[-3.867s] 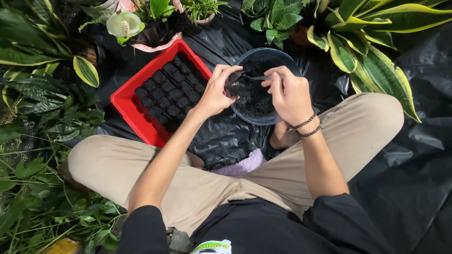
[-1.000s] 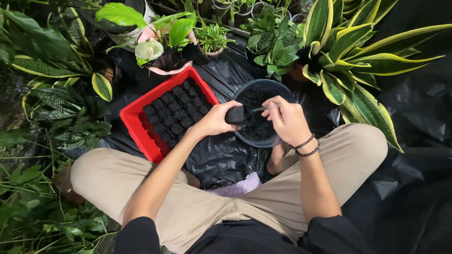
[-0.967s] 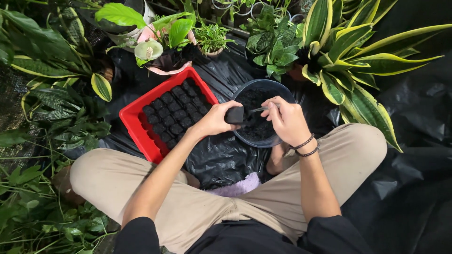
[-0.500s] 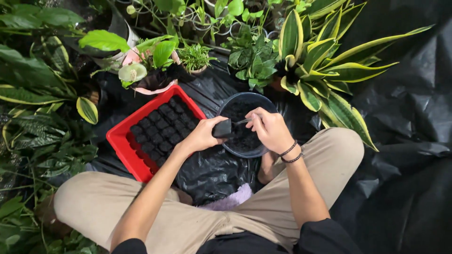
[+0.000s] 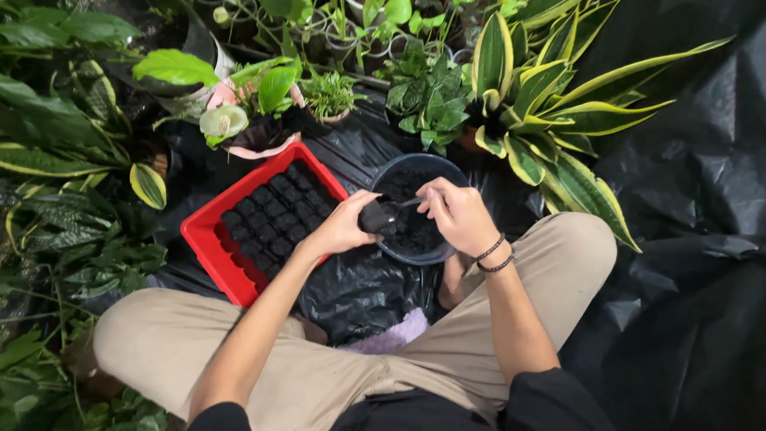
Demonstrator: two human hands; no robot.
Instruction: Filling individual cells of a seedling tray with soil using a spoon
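A small black pot (image 5: 373, 215) is pinched in the left hand (image 5: 341, 229), thumb on one wall and fingers curled round the other, just left of centre frame; it is held tilted at the left rim of the dark bowl (image 5: 415, 209). The pot is judged light and thin-walled, soft enough to buckle under a hard squeeze; hold is best taken at the sides near the rim, where the wall should be stiffest. Soil inside is loose and would spill if tipped further.

Left to right: a red tray (image 5: 209, 243) at centre left is packed with filled black pots in rows; it lies on black plastic sheeting (image 5: 375, 287). The bowl, right of the tray, holds dark soil; it looks heavier and rigid. A metal spoon (image 5: 399, 204) is gripped by its handle in the right hand (image 5: 456, 217), fingers closed about it, tip toward the pot mouth. Potted plants (image 5: 542, 104) line the upper frame; crossed legs in tan trousers fill the lower frame.
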